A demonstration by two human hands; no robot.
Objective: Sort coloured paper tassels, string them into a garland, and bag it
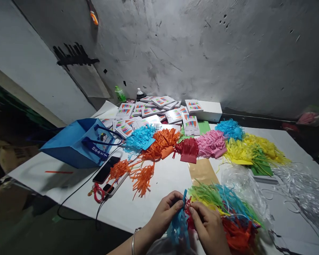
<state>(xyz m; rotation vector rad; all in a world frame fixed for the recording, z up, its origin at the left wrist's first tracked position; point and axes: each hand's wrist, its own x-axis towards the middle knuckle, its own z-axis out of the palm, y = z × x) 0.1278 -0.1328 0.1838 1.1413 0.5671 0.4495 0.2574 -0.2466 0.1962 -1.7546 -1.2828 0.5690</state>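
Note:
Near the front edge of the table, my left hand [168, 209] pinches the top of a blue paper tassel [178, 226], whose strips hang down below the fingers. Close beside it, my right hand [207, 222] is closed at the fingertips on a dark red tassel [190, 216], partly hidden behind the fingers. To the right lies a pile of finished-looking tassels in green, blue and yellow [223, 196], with a red tassel [239, 233] at its near end. White string runs across this pile.
Fringed paper bundles in orange [164, 140], red [188, 148], pink [212, 142] and yellow [236, 150] cross the table. Boxed packs [150, 111] lie behind. At left are a blue bag [71, 141], a phone [106, 170] and cables. Clear plastic [246, 187] lies right.

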